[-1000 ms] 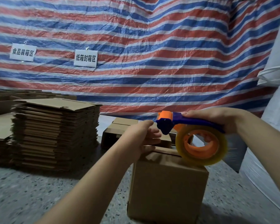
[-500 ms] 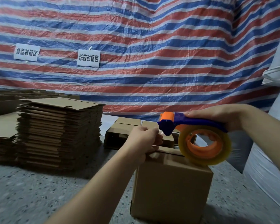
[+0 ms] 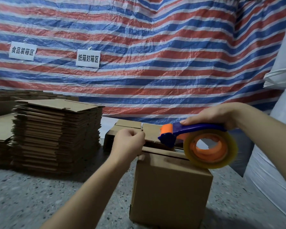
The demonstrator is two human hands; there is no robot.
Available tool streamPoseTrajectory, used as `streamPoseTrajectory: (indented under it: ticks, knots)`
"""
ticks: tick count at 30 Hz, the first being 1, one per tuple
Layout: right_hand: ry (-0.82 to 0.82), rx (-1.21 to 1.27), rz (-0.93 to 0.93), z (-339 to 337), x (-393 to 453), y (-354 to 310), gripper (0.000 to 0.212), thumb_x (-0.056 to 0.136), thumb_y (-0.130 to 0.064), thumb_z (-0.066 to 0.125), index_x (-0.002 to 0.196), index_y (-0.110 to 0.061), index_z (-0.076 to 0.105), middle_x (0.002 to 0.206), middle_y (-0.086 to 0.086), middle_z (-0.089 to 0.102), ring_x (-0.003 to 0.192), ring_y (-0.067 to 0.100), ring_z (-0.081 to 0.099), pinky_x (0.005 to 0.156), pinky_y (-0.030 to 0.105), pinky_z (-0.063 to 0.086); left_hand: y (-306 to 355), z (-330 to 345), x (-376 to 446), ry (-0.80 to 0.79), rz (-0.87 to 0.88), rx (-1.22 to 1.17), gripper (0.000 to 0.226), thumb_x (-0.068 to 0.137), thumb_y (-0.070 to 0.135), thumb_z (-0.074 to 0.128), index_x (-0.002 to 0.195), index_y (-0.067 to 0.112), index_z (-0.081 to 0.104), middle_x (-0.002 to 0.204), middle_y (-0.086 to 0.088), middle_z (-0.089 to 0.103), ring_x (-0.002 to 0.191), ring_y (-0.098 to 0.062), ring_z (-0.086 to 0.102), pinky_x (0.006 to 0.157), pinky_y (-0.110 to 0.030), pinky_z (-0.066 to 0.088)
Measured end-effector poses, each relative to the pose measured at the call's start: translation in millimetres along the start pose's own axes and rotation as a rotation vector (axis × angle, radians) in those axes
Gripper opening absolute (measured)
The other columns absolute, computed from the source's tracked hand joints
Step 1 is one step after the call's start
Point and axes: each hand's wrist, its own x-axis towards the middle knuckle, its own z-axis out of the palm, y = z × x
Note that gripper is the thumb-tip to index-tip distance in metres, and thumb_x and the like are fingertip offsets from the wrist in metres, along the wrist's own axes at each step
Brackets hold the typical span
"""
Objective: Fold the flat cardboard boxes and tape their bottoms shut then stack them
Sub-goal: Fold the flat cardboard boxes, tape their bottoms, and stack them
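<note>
A folded brown cardboard box (image 3: 170,187) stands on the speckled floor in front of me, its closed flaps facing up. My right hand (image 3: 211,115) grips the blue handle of a tape dispenser (image 3: 196,138) with an orange core and a clear tape roll, held just over the box's top right edge. My left hand (image 3: 129,142) is closed in a pinch at the box's top left edge, apparently on the tape's free end; the tape itself is too clear to see. A tall stack of flat cardboard boxes (image 3: 56,136) stands to the left.
Assembled boxes (image 3: 127,131) sit behind the one I work on. More flat cardboard (image 3: 0,129) lies at the far left. A striped tarp (image 3: 155,55) with two paper signs hangs behind. White sacks (image 3: 279,146) crowd the right side.
My left hand has lifted slightly from the box top and pinched shut near the dispenser's head. The dispenser has stayed over the box's top right edge.
</note>
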Motion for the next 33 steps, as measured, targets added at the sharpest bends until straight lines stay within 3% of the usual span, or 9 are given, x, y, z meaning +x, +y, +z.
streamPoseTrajectory:
  ticks: [2,5,8,13,17,23,29,33]
  knots:
    - [-0.011,-0.053,0.011,2.7,1.9,-8.2,0.087,0.052,-0.071,0.075,0.116,-0.013,0.067,0.098,0.011,0.078,0.071,0.017,0.072,0.059,0.028,0.057,-7.7,-10.2,-1.3,-0.015,0.058,0.19,0.017,0.084,0.017,0.058,0.071,0.006,0.062,0.064,-0.009,0.049,0.049,-0.014,0.042,0.047,-0.024,0.034]
    - [-0.019,-0.16,0.042,7.8,5.7,-23.2,0.081,0.057,-0.071,0.074,0.113,-0.013,0.067,0.088,0.008,0.078,0.066,0.016,0.073,0.055,0.027,0.056,-17.9,-17.2,-2.4,-0.036,0.045,0.25,0.018,0.088,0.022,0.059,0.073,0.012,0.059,0.065,-0.006,0.043,0.048,-0.011,0.034,0.045,-0.023,0.025]
    - [-0.012,-0.214,0.073,11.6,8.0,-33.7,0.072,0.067,-0.071,0.071,0.11,-0.013,0.067,0.081,0.007,0.078,0.061,0.016,0.072,0.052,0.025,0.055,-26.3,-19.1,-3.4,-0.078,0.006,0.202,0.02,0.092,0.022,0.057,0.076,0.011,0.056,0.071,-0.008,0.042,0.048,-0.012,0.033,0.046,-0.024,0.026]
    - [-0.04,-0.245,0.096,14.6,9.7,-39.7,0.078,0.057,-0.071,0.073,0.109,-0.013,0.069,0.081,0.007,0.077,0.061,0.016,0.072,0.053,0.025,0.055,-32.7,-18.8,-5.5,-0.06,-0.029,0.14,0.021,0.097,0.023,0.055,0.082,0.009,0.059,0.068,-0.006,0.044,0.052,-0.015,0.04,0.045,-0.023,0.035]
    - [-0.04,-0.261,0.104,16.1,9.9,-45.2,0.078,0.055,-0.071,0.075,0.107,-0.012,0.068,0.078,0.007,0.077,0.06,0.018,0.072,0.052,0.026,0.055,-33.3,-18.1,-6.5,-0.05,-0.087,0.006,0.022,0.097,0.014,0.05,0.077,0.007,0.053,0.067,-0.006,0.046,0.041,-0.011,0.047,0.045,-0.024,0.045]
    - [-0.047,-0.255,0.104,19.9,11.7,-51.4,0.063,0.075,-0.067,0.071,0.105,-0.012,0.069,0.075,0.006,0.076,0.057,0.016,0.072,0.049,0.024,0.054,-37.9,-22.2,-11.4,-0.083,-0.181,-0.178,0.021,0.098,0.009,0.051,0.078,0.005,0.053,0.053,0.0,0.044,0.034,-0.008,0.045,0.04,-0.022,0.045]
    - [-0.035,-0.248,0.11,21.5,12.5,-50.2,0.066,0.07,-0.068,0.074,0.106,-0.012,0.069,0.075,0.006,0.076,0.057,0.016,0.071,0.049,0.024,0.054,-50.3,-21.1,-13.1,-0.088,-0.176,-0.084,0.022,0.098,0.018,0.053,0.079,0.008,0.053,0.064,-0.003,0.046,0.047,-0.012,0.044,0.044,-0.022,0.043]
    - [-0.049,-0.252,0.099,24.4,11.5,-51.8,0.06,0.076,-0.066,0.071,0.105,-0.013,0.069,0.073,0.005,0.076,0.055,0.014,0.07,0.047,0.023,0.052,-64.0,-15.0,-14.4,-0.128,-0.173,0.033,0.025,0.099,0.033,0.052,0.087,0.012,0.055,0.072,-0.006,0.043,0.054,-0.013,0.036,0.051,-0.026,0.031]
